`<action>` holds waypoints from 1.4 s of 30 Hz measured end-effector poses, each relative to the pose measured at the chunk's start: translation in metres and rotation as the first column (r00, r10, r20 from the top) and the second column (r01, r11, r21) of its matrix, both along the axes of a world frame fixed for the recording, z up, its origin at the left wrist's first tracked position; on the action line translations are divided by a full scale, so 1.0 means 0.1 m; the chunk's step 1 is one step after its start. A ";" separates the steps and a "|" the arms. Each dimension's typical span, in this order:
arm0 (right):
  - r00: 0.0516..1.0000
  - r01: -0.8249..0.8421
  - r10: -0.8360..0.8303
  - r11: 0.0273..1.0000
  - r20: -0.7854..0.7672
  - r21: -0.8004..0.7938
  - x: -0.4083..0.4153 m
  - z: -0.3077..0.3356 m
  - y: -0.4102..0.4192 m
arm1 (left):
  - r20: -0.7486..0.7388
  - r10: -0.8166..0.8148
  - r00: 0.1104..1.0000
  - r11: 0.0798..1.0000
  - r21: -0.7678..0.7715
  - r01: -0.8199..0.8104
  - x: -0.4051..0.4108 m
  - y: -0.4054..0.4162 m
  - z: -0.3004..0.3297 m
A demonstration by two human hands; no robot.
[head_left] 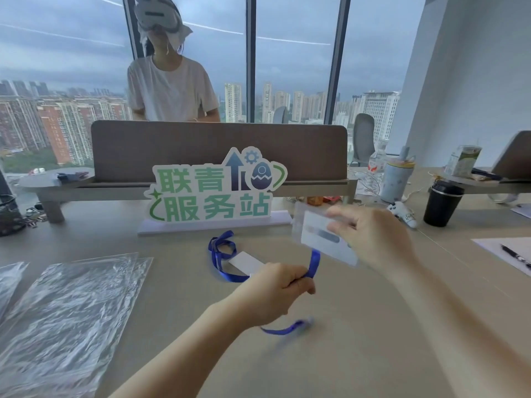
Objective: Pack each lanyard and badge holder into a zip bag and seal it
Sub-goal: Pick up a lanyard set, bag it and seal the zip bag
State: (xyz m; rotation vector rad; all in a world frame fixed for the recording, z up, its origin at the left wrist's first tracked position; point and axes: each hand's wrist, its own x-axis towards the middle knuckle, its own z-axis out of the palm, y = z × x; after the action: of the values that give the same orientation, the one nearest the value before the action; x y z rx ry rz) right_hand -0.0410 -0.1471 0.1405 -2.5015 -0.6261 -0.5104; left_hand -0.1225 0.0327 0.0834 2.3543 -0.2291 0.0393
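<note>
My right hand holds a clear badge holder with a white card in it, lifted above the table. A blue lanyard runs down from the holder into my left hand, which is closed on it; its loose end dangles blurred below that hand. A second blue lanyard with a white badge holder lies on the table just beyond my left hand. Clear zip bags lie flat at the left.
A green-lettered sign stands on a white base mid-table before a brown divider. A person stands behind it. At right are a black cup, a tumbler, a white toy, and paper with a pen.
</note>
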 end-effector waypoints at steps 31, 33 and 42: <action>0.875 -0.446 0.377 0.870 -0.303 -0.208 -0.43 0.11 0.32 | 0.127 0.092 0.988 0.989 0.099 -0.105 -0.68 0.59 0.30; 0.716 -0.572 0.465 0.819 -0.520 -0.054 -0.48 0.12 0.33 | 0.159 0.092 0.983 0.996 -0.006 -0.092 -0.67 0.62 0.36; 0.546 -0.388 0.751 0.620 -0.372 0.682 -0.51 -0.05 0.52 | -0.014 0.262 0.965 0.654 -0.733 -0.188 -0.74 0.49 0.16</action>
State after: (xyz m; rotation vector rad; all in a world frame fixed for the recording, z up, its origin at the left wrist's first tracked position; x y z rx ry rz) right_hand -0.0917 -0.0950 0.1359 -1.5851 -0.8576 0.4009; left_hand -0.1963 0.0818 0.0994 1.5505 0.0472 0.3095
